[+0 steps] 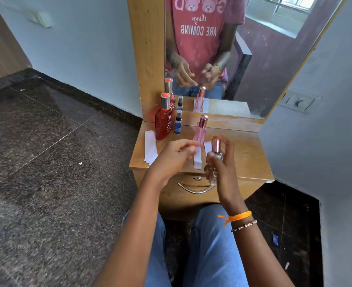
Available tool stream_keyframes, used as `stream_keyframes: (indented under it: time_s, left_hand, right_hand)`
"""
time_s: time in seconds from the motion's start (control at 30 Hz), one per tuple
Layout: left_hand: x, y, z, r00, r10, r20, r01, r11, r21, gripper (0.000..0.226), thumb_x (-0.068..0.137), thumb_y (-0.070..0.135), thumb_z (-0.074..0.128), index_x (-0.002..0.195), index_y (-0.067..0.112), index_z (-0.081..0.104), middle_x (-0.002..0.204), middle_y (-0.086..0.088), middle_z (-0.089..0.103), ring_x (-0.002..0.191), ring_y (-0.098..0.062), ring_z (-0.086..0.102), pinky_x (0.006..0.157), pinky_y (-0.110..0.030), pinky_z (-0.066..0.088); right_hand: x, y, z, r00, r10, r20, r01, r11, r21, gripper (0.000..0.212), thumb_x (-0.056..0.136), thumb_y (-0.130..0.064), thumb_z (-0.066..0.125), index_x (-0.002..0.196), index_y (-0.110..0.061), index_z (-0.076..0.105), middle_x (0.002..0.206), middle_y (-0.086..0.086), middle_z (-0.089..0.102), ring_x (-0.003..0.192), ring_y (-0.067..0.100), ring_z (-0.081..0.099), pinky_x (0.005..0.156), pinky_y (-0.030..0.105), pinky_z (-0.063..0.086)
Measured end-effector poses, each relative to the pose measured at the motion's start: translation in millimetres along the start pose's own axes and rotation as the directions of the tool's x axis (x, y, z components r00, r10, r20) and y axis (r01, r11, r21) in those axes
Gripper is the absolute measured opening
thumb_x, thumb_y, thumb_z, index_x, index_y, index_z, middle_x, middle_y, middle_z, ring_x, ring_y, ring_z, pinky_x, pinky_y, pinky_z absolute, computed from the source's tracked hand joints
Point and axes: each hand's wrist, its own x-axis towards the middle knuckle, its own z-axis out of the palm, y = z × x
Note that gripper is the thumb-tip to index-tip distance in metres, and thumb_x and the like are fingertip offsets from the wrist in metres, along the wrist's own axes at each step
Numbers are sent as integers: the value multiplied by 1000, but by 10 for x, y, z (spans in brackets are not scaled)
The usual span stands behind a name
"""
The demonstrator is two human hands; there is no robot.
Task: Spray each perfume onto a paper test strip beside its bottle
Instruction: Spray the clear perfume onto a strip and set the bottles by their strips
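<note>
Leftmost on the wooden tabletop lies a white paper stack, then a red bottle, a small blue bottle and a pink bottle. Nearer, the left hand pinches a paper strip; the right hand grips a clear bottle upright.

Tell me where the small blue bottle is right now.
In the head view, the small blue bottle stands at the back left of the wooden dresser top, just right of the tall red bottle, near the mirror.

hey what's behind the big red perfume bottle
Behind the red bottle stands the mirror, showing its reflection. The small blue bottle is beside it.
</note>
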Motion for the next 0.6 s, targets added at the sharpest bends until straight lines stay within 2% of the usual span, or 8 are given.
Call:
stream_keyframes:
  time_s: [0.07,0.13,0.2,0.23,0.3,0.37,0.5,0.6]
  left_hand:
    - [-13,-40,11,994,-41,99,38,999,37,30,91,20,56,121,26,59,113,4,61,104,-9,56,85,-21,43]
    - [-43,-43,87,969,-77,235,72,997,32,39,86,22,64,124,26,56,115,3,63,106,-9,57,85,-19,44]
    - [-60,-42,206,961,-39,275,42,999,-5,33,85,21,66,117,23,62,112,-1,67,102,-10,61,86,-24,47]
    - [-63,-43,262,967,-18,253,28,999,-34,29,85,19,65,115,19,64,110,-5,69,101,-13,63,88,-29,49]
    - [-56,-64,328,983,14,184,-1,998,-70,29,84,15,66,113,15,65,108,-8,70,103,-18,65,91,-37,50]
    - [-29,-111,346,993,44,114,-44,999,-5,30,81,13,69,111,18,67,105,-4,72,100,-14,66,88,-37,51]
    - [-7,-158,359,998,51,32,-51,999,18,34,75,16,75,107,24,67,100,6,71,96,-4,64,85,-30,52]
    - [-3,-141,397,998,64,18,-64,998,9,29,78,20,72,105,24,66,101,5,71,97,-6,64,87,-35,54]
  right_hand:
    - [35,-37,-28,999,33,-35,-28,991,128,21,91,-33,44,108,-44,46,88,-2,52,77,20,52,65,36,47]
    - [62,-82,-31,997,29,-65,-18,988,154,12,94,-37,42,103,-43,47,93,-1,49,89,22,51,77,47,50]
    - [74,-104,-17,996,20,-91,-7,990,140,10,95,-35,43,100,-42,49,95,-2,48,93,23,49,88,60,46]
    - [74,-114,-11,995,22,-96,-9,991,134,11,94,-33,45,100,-41,49,97,-4,49,94,21,50,91,60,45]
    - [74,-126,-31,994,30,-102,-15,990,139,15,91,-27,49,103,-36,51,99,-3,54,97,17,55,91,50,48]
    - [94,-136,-95,993,36,-115,-17,987,159,17,88,-17,55,102,-26,53,99,3,60,96,16,60,87,41,49]
    - [137,-205,-180,994,22,-106,-9,993,119,24,86,-3,62,96,-24,56,96,7,65,96,23,62,87,40,47]
    - [126,-251,-227,999,45,3,-45,998,53,42,84,-8,66,118,-26,50,106,7,67,102,20,63,87,33,51]
